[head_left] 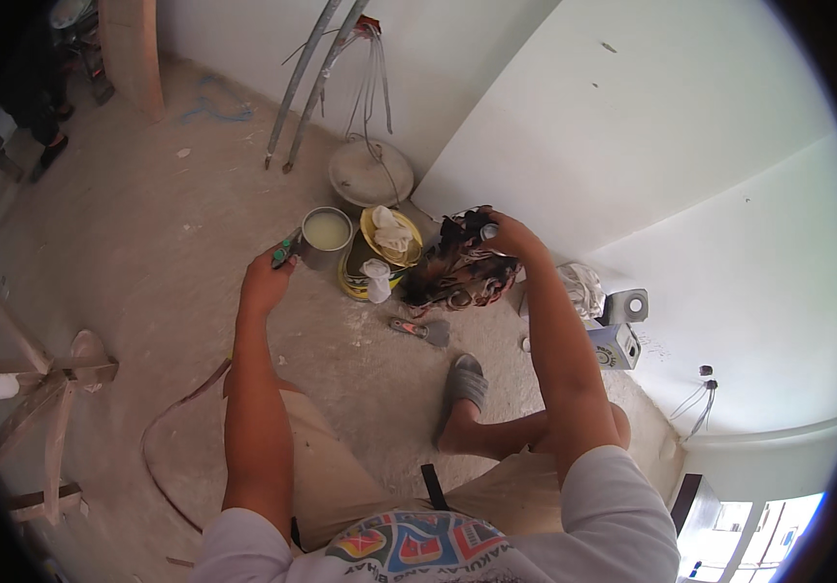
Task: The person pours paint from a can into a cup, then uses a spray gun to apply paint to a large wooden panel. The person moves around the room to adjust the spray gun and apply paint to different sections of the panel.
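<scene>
My left hand [265, 282] is closed around a green-and-dark handle [285, 250]. Right beside it is a round metal can [327, 229] with pale liquid inside; whether the handle joins the can I cannot tell. My right hand [517, 238] has its fingers curled around a small silvery round thing [489, 232], over a crumpled dark patterned cloth [462, 267]. Between my hands stands a yellow-rimmed bucket [348, 282] with a yellow container [368, 236] and whitish crumpled pieces on it. A putty knife [420, 329] lies on the floor below the cloth.
Behind the bucket is a round dusty lid [371, 173]. Grey conduits [304, 87] and loose wires hang by the wall. A rectangular tin [616, 346] stands at right. A wooden stand [54, 374] and a hose [158, 428] are at left; another person [39, 117] is far left.
</scene>
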A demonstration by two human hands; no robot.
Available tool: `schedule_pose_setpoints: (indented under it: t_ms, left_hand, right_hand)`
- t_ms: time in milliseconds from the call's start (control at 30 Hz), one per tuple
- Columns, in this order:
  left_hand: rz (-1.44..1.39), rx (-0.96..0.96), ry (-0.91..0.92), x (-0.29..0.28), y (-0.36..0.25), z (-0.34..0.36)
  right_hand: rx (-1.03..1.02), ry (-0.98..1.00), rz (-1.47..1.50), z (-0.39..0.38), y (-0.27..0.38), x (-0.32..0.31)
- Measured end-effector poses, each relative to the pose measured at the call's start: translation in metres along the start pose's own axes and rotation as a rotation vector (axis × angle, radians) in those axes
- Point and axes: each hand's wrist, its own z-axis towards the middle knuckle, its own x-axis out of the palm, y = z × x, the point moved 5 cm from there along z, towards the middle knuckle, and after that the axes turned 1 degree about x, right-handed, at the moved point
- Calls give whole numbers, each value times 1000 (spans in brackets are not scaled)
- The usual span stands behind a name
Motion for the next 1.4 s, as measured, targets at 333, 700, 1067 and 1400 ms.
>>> schedule_pose_setpoints:
  t_ms: [333,700,1067,1400]
  left_hand:
    - [19,8,52,-11,-1,-6]
    - [-101,-28,187,-36,-39,-34]
    - [-148,-49,225,-75,-65,-56]
    - [-137,-53,185,-87,-82,-64]
  right_hand:
    - [-276,-211,1157,-61,182,-59]
    - [-756,48,510,-85,304,-46]
    - [-961,119,307,-100,325,-76]
    - [-822,54,369,-115,333,-82]
